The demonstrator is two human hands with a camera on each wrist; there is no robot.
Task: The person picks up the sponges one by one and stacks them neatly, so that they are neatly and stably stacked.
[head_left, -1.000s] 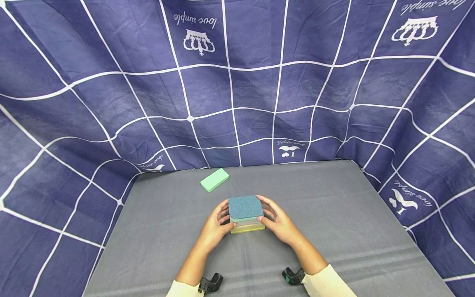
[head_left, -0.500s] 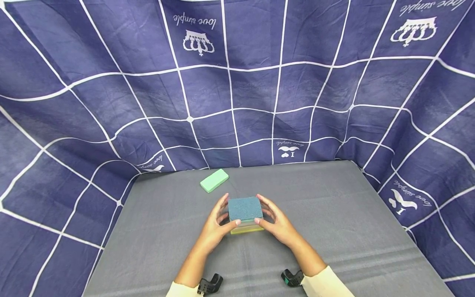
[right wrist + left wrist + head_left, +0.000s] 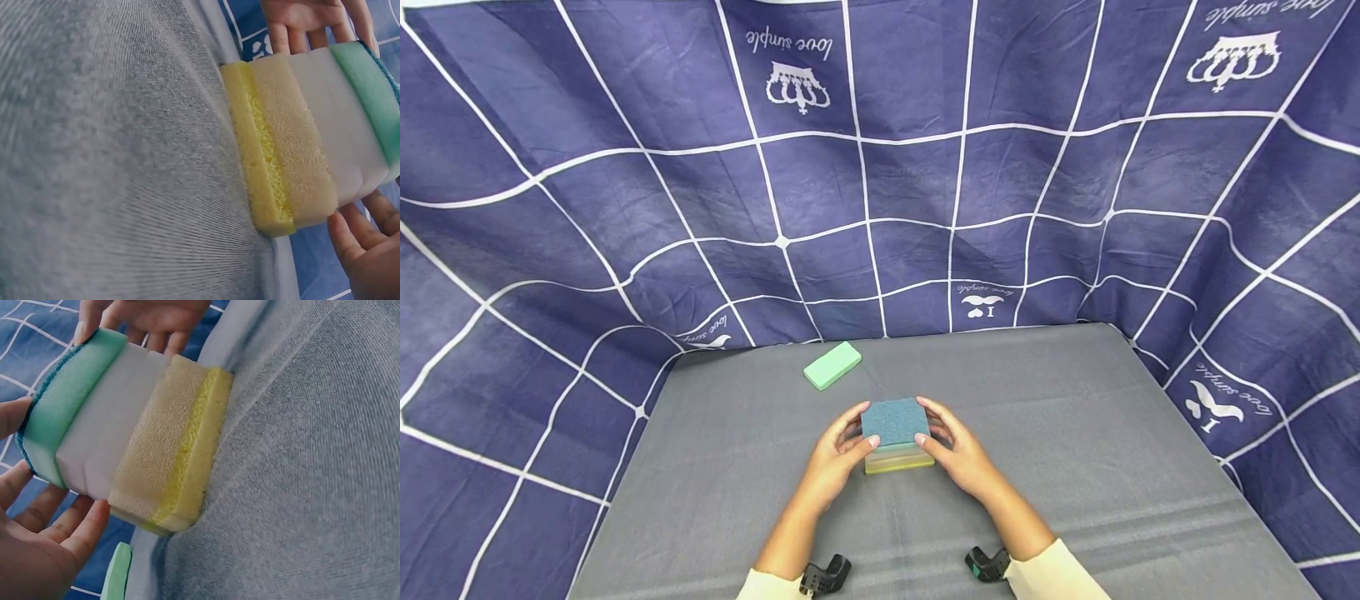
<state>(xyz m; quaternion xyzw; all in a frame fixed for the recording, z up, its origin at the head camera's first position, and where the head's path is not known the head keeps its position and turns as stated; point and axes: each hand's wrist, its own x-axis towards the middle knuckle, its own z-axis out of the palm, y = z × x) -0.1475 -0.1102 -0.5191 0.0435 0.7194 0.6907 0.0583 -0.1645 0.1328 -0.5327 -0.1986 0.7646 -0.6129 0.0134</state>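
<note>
A stack of sponges stands mid-table between both hands. On top lies a green sponge with a dark teal scouring face. Below it come white sponge layers, a beige sponge and a yellow sponge against the table. My left hand holds the top sponge from the left, thumb at its near edge and a fingertip at the far corner. From the right, my right hand grips the same sponge likewise. Lower fingers of both hands lie along the stack's sides.
A light green block lies on the grey cloth-covered table, behind and left of the stack. A blue curtain with white lines encloses the back and sides.
My left index fingertip, raised off the corner half a second ago, has come in to the top sponge's far corner. Both thumbs have shifted slightly along the near edge. The stack stays in place.
</note>
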